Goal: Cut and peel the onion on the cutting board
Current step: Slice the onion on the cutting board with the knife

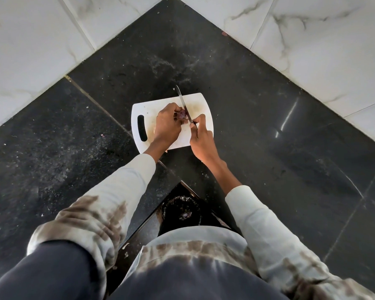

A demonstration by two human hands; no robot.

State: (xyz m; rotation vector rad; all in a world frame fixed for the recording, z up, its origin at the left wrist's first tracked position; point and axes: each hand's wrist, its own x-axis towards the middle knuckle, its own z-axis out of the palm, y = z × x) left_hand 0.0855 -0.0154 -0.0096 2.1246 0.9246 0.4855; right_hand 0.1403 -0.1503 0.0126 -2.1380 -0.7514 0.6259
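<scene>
Both hands work on the cutting board [195, 100]: left hand [167, 124] grips the onion [181, 114], right hand [200, 132] holds the knife [183, 102], blade pointing away.

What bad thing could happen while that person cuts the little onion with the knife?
The left hand holds the small onion right beside the knife blade, so a slip could nick those fingers. The onion is round and mostly hidden in the grip, so it might roll as the blade presses. The cutting board lies on a smooth dark counter and could slide under pressure from the right hand.
</scene>
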